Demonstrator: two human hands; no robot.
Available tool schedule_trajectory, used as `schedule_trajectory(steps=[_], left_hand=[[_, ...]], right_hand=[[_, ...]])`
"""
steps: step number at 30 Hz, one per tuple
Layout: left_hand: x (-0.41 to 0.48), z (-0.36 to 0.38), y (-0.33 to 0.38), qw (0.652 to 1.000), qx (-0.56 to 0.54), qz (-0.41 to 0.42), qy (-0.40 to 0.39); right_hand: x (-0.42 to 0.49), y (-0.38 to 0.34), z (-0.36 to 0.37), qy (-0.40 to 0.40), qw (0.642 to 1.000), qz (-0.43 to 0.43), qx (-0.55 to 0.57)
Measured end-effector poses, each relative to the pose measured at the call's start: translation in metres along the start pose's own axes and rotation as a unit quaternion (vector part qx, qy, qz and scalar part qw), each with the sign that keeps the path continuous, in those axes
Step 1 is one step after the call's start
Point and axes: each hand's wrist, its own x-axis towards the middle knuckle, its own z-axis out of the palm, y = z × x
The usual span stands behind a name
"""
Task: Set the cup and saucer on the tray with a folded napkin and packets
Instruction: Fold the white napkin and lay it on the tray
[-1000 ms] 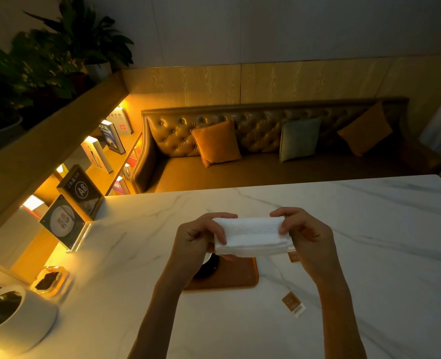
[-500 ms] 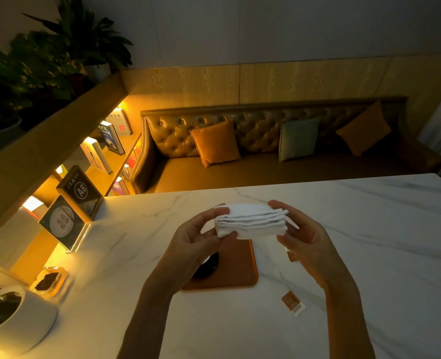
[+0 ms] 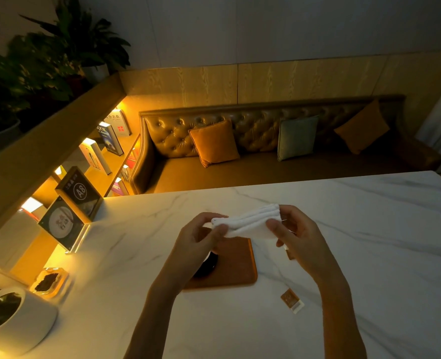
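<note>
Both hands hold a folded white napkin (image 3: pixel 250 222) in the air above the brown tray (image 3: pixel 236 265). My left hand (image 3: pixel 201 237) pinches its left end and my right hand (image 3: pixel 296 234) grips its right end. The napkin is tilted, right end higher, its layered edges facing me. A dark saucer (image 3: pixel 206 265) lies on the tray's left part, mostly hidden under my left hand; no cup shows. One brown packet (image 3: pixel 292 299) lies on the marble table to the right of the tray. Another packet (image 3: pixel 290 254) peeks out beneath my right hand.
The white marble table (image 3: pixel 369 255) stretches right and toward me. A white round container (image 3: pixel 12 322) and a small glass dish (image 3: pixel 49 281) sit at the left edge, with framed signs (image 3: pixel 69 216) behind them. A leather sofa (image 3: pixel 266 156) with cushions lies beyond the far edge.
The napkin has turned from flat-facing to edge-on and tilted, its right end raised. Both hands shifted their grip on its ends and moved slightly away from me.
</note>
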Motion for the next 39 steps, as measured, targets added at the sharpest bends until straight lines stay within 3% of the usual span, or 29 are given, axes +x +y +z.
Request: schedule_trajectory(steps=[8, 13, 19, 24, 32, 39], left_hand=[[-0.004, 0.01, -0.006, 0.999, -0.012, -0.027, -0.043], [0.0, 0.012, -0.016, 0.998, -0.035, -0.05, 0.032], [0.007, 0.01, -0.028, 0.99, -0.079, -0.086, 0.078], [0.011, 0.004, -0.042, 0.992, -0.074, -0.094, 0.036], [0.031, 0.008, -0.112, 0.987, 0.06, -0.147, -0.032], [0.073, 0.03, -0.208, 0.938, 0.242, -0.19, -0.162]], right_hand=[[0.004, 0.009, 0.005, 0.04, 0.998, 0.051, 0.023], [0.005, 0.014, 0.005, 0.052, 0.993, 0.088, 0.065], [0.009, 0.027, 0.009, 0.025, 0.987, 0.14, 0.079], [0.012, 0.038, 0.008, -0.011, 0.986, 0.145, 0.077], [0.027, 0.108, 0.016, -0.068, 0.957, 0.274, 0.063], [0.061, 0.206, 0.027, -0.116, 0.925, 0.357, -0.059]])
